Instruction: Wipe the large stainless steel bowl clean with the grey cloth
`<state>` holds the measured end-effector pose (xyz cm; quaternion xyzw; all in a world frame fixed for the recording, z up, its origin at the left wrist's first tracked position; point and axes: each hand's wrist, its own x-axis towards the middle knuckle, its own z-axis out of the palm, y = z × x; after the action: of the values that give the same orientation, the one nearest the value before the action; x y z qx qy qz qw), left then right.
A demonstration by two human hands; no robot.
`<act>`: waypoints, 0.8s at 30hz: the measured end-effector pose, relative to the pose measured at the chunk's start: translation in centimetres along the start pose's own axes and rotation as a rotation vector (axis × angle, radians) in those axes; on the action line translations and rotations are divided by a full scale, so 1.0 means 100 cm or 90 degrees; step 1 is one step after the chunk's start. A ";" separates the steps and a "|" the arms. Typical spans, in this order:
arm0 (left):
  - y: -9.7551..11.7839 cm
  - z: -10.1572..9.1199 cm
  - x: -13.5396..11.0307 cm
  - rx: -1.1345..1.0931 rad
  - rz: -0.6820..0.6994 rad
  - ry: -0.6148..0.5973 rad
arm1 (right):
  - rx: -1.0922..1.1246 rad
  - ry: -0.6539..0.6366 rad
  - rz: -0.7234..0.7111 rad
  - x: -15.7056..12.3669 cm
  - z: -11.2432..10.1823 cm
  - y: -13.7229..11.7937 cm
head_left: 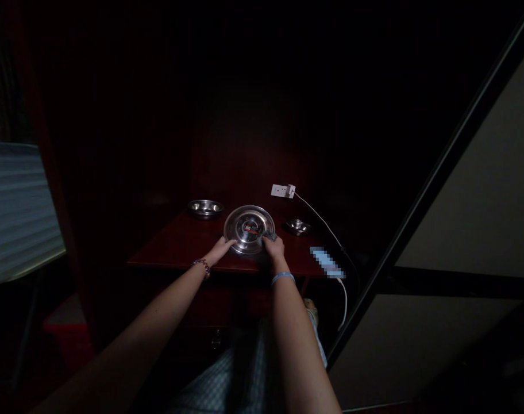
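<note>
**Both hands on the steel plate**

Forearms run out from my checked lap toward the dark red table (176, 247), and at their ends my hands meet the steel plate (249, 229). It lies flat near the table's front edge, straight ahead of me, a sticker at its centre. My left hand (220, 251) rests with fingers curled against the plate's near-left rim, a beaded bracelet (201, 265) at the wrist. My right hand (274, 247) sits at the near-right rim, closed around something small and dark pressed to the metal; I cannot tell what it is in this light. A pale wristband (282, 278) circles that wrist.

To do this well, I judge the left hand should pin the rim firmly so the plate does not spin or skate on the polished wood, while the right works with short, even pressure. Thin steel tips up easily if I press on one edge, so weight belongs toward the middle.

Beyond my left hand, farther back, stands a small steel bowl (205, 207). Just past my right hand sits a second, smaller bowl (299, 226). Behind that, a white charger (283, 190) lies on the table, its cable (322, 224) trailing right and down past the table edge, clear of my right wrist but near enough to snag on a wide sweep.
</note>
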<state>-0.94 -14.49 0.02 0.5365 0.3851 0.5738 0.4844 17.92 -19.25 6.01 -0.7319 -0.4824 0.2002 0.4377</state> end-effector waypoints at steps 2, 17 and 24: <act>0.001 0.000 0.000 0.002 -0.011 0.010 | 0.012 0.011 0.020 -0.002 -0.004 -0.002; 0.001 0.003 -0.006 0.028 0.002 -0.138 | -0.089 -0.019 0.059 -0.014 -0.010 -0.012; -0.007 0.000 0.005 0.025 -0.038 -0.061 | -0.063 -0.038 0.006 -0.009 -0.006 -0.009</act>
<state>-0.87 -13.86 -0.56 0.5609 0.3884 0.5253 0.5086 17.48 -20.17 6.93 -0.7486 -0.5010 0.1997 0.3856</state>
